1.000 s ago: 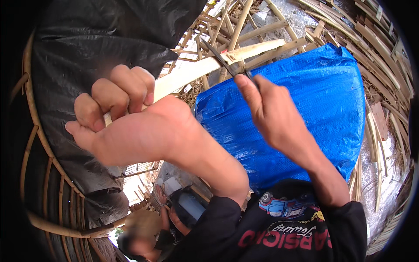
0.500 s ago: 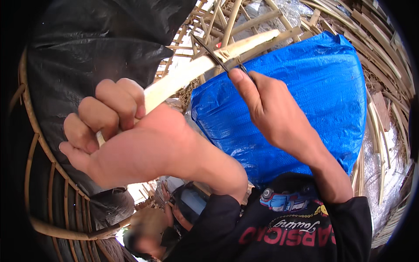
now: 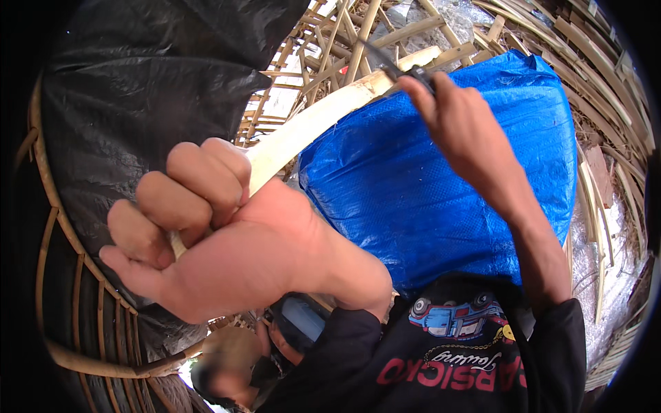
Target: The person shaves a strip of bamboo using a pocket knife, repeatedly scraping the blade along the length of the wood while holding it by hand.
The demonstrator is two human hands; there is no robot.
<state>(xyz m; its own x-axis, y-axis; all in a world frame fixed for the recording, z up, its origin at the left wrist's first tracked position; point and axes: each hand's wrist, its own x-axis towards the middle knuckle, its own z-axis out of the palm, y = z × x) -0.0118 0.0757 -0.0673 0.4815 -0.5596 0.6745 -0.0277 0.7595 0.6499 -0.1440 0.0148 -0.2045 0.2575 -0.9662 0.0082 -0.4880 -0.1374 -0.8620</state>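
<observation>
So the left hand is balled into a tight fist around the near end of a pale bamboo strip, fingers wrapped over the top and thumb side facing down, gripping it firmly. The strip runs from that fist up and to the right, slanting across the middle of the view until it meets the right hand near the top. That right hand is closed around a knife with a dark handle, and the thin dark blade pokes out up and to the left of the knuckles, sitting right at the far part of the strip, touching it or very nearly so, hard to say exactly. Under the right forearm and just beside the strip there's a big blue tarp draped over something bulky. Off to the left is a wrinkled black plastic sheet, stretched inside a curved bamboo frame made of bent slats. Behind everything up top is a messy lattice of bamboo poles, and more slats curve down the right edge. Both forearms come out of black sleeves at the bottom, with a printed graphic on the shirt.
</observation>
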